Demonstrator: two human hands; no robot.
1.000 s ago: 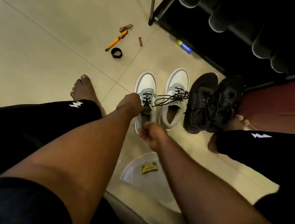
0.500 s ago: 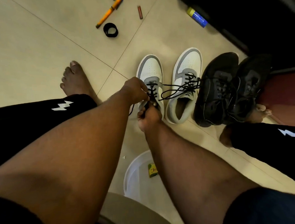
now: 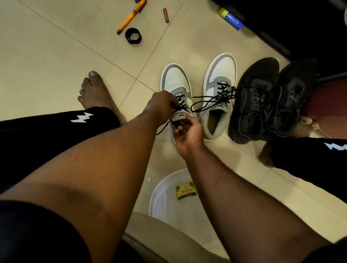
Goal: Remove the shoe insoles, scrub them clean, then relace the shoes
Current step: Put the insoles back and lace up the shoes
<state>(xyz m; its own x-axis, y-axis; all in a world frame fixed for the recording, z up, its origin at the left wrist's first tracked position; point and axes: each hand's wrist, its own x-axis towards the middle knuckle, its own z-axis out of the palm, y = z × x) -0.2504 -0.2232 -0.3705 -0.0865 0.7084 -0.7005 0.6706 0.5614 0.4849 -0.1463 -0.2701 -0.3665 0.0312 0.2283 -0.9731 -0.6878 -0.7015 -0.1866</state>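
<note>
Two white and grey sneakers with black laces stand side by side on the tiled floor. My left hand [image 3: 160,105] pinches the black lace [image 3: 182,103] at the eyelets of the left sneaker [image 3: 176,79]. My right hand [image 3: 189,131] holds that shoe's grey tongue from below, fingers curled at the shoe's opening. The right sneaker [image 3: 218,73] sits untouched, its loose black laces [image 3: 207,103] trailing leftward. No insole is visible.
A pair of black sneakers [image 3: 266,95] stands right of the white pair. A white basin [image 3: 161,193] holding a green-yellow packet [image 3: 186,191] sits near me. An orange tool [image 3: 130,16], black band [image 3: 133,36], brown stick [image 3: 166,12] and blue-yellow tube [image 3: 231,18] lie farther off.
The view has tilted down and closer. My right hand has risen from the shoe's heel to its tongue. My left hand stays at the laces.
</note>
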